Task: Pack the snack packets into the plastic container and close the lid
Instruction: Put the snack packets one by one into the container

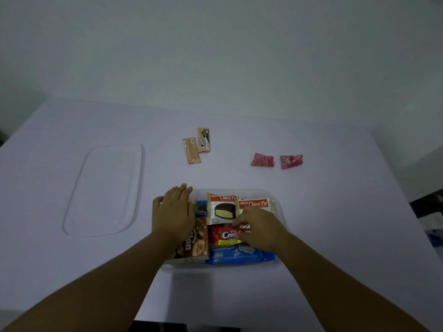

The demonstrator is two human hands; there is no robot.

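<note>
The clear plastic container [279,207] sits near the table's front edge and holds several snack packets: two Choco Pie packets [221,208], a brown box [196,245], a red cream packet [225,234] and a blue packet [239,256]. My left hand [173,212] lies flat on the container's left side, over the brown box and a blue packet. My right hand [260,227] pinches the red cream packet at its right end. The clear lid [105,188] lies flat on the table to the left. Two tan wafer packets [196,146] and two pink packets [275,161] lie farther back.
The white table [335,236] meets a pale wall at the back. Dark objects [429,212] stand past the table's right edge.
</note>
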